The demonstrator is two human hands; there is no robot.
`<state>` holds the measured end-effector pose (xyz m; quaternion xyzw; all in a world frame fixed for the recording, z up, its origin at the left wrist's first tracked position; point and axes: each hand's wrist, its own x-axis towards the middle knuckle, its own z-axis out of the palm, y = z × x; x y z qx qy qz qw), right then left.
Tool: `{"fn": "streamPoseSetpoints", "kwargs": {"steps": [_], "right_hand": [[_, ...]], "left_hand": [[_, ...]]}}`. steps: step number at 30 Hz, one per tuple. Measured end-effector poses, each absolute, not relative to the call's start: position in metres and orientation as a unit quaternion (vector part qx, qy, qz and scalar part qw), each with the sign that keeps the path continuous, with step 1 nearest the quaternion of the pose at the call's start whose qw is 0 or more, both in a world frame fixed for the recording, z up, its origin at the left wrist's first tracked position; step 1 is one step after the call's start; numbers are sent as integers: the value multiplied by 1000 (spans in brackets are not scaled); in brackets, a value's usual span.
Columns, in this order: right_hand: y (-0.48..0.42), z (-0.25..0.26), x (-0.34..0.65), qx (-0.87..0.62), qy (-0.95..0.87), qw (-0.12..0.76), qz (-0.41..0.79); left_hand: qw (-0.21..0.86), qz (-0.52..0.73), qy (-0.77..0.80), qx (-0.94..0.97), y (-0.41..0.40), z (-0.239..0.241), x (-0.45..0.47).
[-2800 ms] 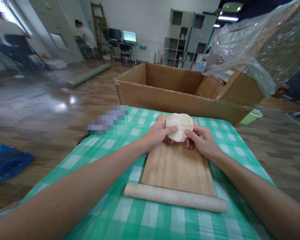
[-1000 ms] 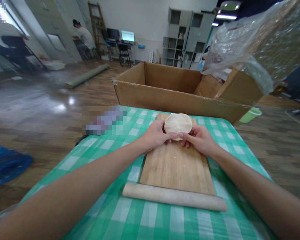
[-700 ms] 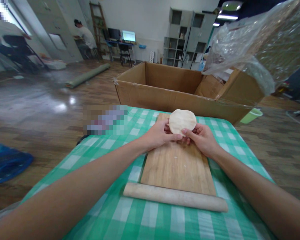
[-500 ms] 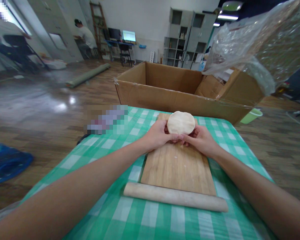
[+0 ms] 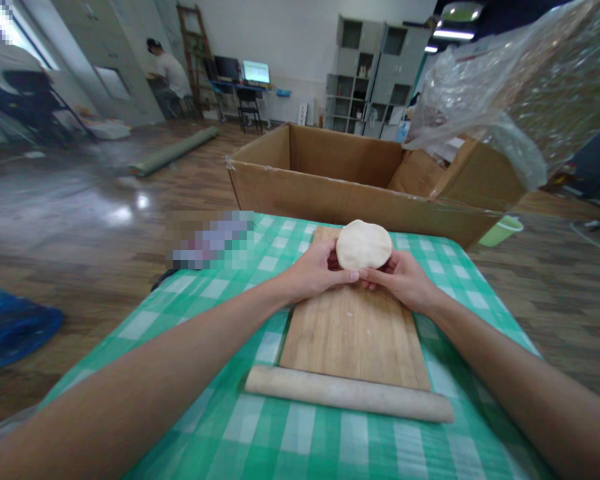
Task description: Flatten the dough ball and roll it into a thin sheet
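Note:
A flat, roundish disc of pale dough (image 5: 364, 245) is held up over the far end of a wooden board (image 5: 355, 333). My left hand (image 5: 325, 270) grips its left and lower edge, thumb in front and fingers mostly hidden behind. On the other side my right hand (image 5: 400, 277) pinches the lower right edge the same way. Both thumb tips come close together under the disc. Along the board's near edge lies a wooden rolling pin (image 5: 349, 394), touched by neither hand. A few small pale bits show on the board.
The table wears a green-and-white checked cloth (image 5: 205, 333). Just beyond its far edge stands a large open cardboard box (image 5: 320, 183), with plastic wrap (image 5: 475, 93) at its right. A light green bin (image 5: 503, 230) is on the floor. Two people sit in the background.
The dough disc has tilted and shifted slightly, its outline a little more uneven. My thumbs have moved slightly along its lower edge. Board and rolling pin stay in place.

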<state>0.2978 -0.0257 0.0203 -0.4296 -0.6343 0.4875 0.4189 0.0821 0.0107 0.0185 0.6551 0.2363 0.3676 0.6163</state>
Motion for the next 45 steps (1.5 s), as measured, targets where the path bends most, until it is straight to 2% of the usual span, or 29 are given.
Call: {"fn": "streamPoseSetpoints", "kwargs": {"steps": [8, 15, 31, 45], "right_hand": [[-26, 25, 295, -427, -644, 393, 498], [-27, 21, 297, -450, -657, 403, 452], [-25, 20, 296, -434, -636, 409, 489], [-21, 16, 298, -420, -585, 456, 522]], "left_hand": [[572, 372, 267, 680, 5, 24, 84], [558, 358, 249, 706, 7, 21, 85], [644, 380, 296, 594, 7, 21, 85], [714, 385, 243, 532, 16, 10, 83]]}}
